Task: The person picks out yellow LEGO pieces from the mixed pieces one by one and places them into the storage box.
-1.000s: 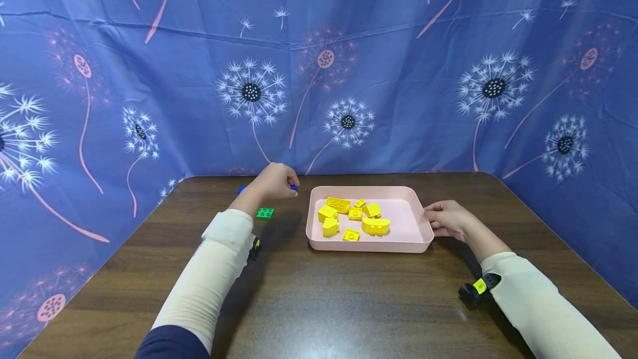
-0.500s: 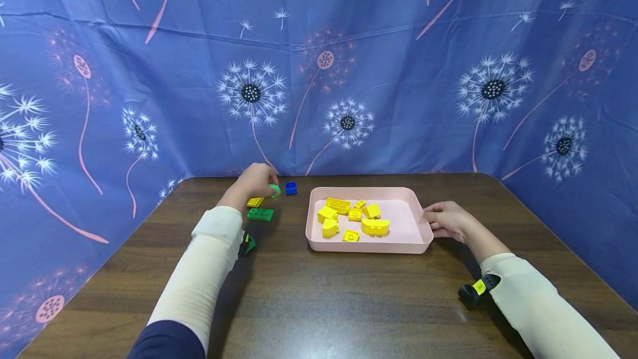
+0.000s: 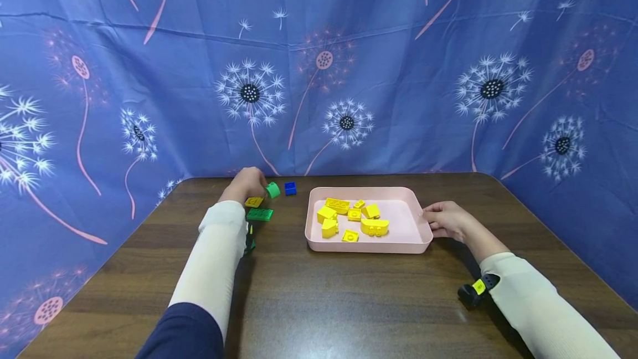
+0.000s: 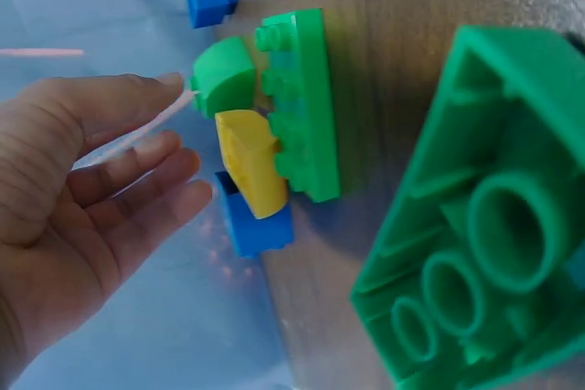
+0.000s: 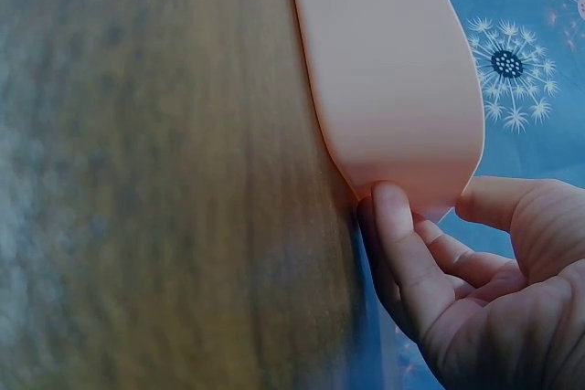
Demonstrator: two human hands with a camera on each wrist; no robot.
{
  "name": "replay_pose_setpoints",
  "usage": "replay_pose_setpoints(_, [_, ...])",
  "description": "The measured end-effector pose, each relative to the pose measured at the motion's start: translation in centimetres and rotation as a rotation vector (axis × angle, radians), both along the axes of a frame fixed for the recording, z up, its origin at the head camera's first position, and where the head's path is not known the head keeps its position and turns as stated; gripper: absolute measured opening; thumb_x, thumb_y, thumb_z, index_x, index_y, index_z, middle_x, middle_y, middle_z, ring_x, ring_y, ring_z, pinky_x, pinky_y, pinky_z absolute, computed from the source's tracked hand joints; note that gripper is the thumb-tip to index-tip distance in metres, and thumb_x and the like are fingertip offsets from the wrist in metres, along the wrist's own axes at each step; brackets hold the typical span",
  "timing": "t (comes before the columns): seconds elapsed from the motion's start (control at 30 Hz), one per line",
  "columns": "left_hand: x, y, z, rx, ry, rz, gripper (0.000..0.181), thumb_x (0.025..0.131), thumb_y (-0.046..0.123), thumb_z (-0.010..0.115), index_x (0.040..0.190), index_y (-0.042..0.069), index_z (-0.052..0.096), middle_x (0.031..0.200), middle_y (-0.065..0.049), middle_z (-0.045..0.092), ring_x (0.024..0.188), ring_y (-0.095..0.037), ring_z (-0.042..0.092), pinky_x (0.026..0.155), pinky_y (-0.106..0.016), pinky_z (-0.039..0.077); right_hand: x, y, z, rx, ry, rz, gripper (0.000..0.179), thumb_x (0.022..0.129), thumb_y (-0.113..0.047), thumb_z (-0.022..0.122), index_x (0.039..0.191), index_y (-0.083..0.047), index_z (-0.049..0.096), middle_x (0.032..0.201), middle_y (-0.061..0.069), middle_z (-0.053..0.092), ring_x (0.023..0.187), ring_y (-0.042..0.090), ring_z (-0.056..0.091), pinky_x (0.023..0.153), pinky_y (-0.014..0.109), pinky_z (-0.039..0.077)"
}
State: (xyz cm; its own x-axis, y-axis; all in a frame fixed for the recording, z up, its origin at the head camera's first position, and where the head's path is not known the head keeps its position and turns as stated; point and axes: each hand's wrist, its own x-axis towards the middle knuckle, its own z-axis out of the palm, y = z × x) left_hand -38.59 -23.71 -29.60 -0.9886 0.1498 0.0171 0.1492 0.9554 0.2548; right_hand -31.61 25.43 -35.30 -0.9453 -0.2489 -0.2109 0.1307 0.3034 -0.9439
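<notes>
My left hand (image 3: 245,184) is at the table's back left, its fingers parted and nothing between them. Just past its fingertips in the left wrist view are a yellow brick (image 4: 251,163), a green curved-top brick (image 4: 224,78) and a blue brick (image 4: 260,230), which the head view hides. A long green brick (image 3: 260,214) lies nearer, and another blue brick (image 3: 290,188) is farther right. My right hand (image 3: 451,220) grips the right end of a pink tray (image 3: 369,247), thumb and fingers on its wall. Several yellow bricks (image 3: 375,227) lie inside the tray.
A large green brick (image 4: 512,226) looms close in the left wrist view; my left wrist mostly covers it in the head view. A blue dandelion-print cloth (image 3: 399,98) hangs behind the brown wooden table (image 3: 349,303).
My left hand has left the blue brick at the back and moved left. It touched or passed the green curved brick, which now shows fully. My right hand and the tray stay put.
</notes>
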Motion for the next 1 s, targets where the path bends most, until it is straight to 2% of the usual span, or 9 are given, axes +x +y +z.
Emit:
replay_pose_setpoints(0.17, [-0.5,-0.3,-0.7,-0.008,-0.059,0.039,0.029,0.080,0.016,0.078,0.103,0.000,0.072,0.108,-0.015,0.069,0.103,-0.031,0.061,0.089,-0.043,0.050,0.1,0.0,0.0,-0.013,0.003,0.002,0.044,0.097,-0.005,0.050,0.129,0.023,0.036,0.087,0.006,0.065,0.077,0.014,0.066,0.072,0.035,0.057])
replay_pose_setpoints(0.33, [-0.6,-1.1,-1.3,0.009,-0.066,0.063,0.031,0.080,0.015,0.076,0.107,0.000,0.072,0.108,-0.014,0.069,0.101,-0.030,0.062,0.089,-0.042,0.051,0.1,0.0,0.0,-0.013,0.002,0.001,0.044,0.097,-0.005,0.050,0.129,0.023,0.036,0.087,0.007,0.064,0.076,0.014,0.066,0.072,0.036,0.058])
replay_pose_setpoints(0.67, [-0.6,-1.5,-1.4,0.008,-0.096,0.126,0.023,0.080,0.012,0.075,0.100,0.000,0.071,0.100,-0.014,0.067,0.089,-0.027,0.060,0.080,-0.041,0.052,-0.2,0.1,0.0,0.005,-0.011,-0.004,0.047,0.097,-0.006,0.051,0.131,0.022,0.036,0.087,0.006,0.065,0.076,0.013,0.065,0.072,0.035,0.058])
replay_pose_setpoints(0.9, [-1.2,-1.4,-1.6,-0.014,-0.149,0.121,0.021,0.084,0.010,0.072,0.102,0.000,0.071,0.102,-0.013,0.066,0.088,-0.025,0.060,0.076,-0.038,0.052,-0.4,0.1,-0.1,0.004,-0.011,-0.012,0.046,0.097,-0.006,0.051,0.130,0.021,0.037,0.087,0.005,0.065,0.076,0.013,0.065,0.072,0.034,0.058])
replay_pose_setpoints(1.0, [-1.3,-1.3,-1.5,-0.036,-0.163,0.111,0.015,0.085,0.010,0.071,0.098,0.002,0.071,0.100,-0.012,0.067,0.087,-0.024,0.061,0.075,-0.036,0.052,-0.4,0.1,-0.2,0.002,-0.010,-0.015,0.046,0.097,-0.006,0.052,0.130,0.021,0.037,0.087,0.005,0.065,0.076,0.012,0.065,0.071,0.034,0.058])
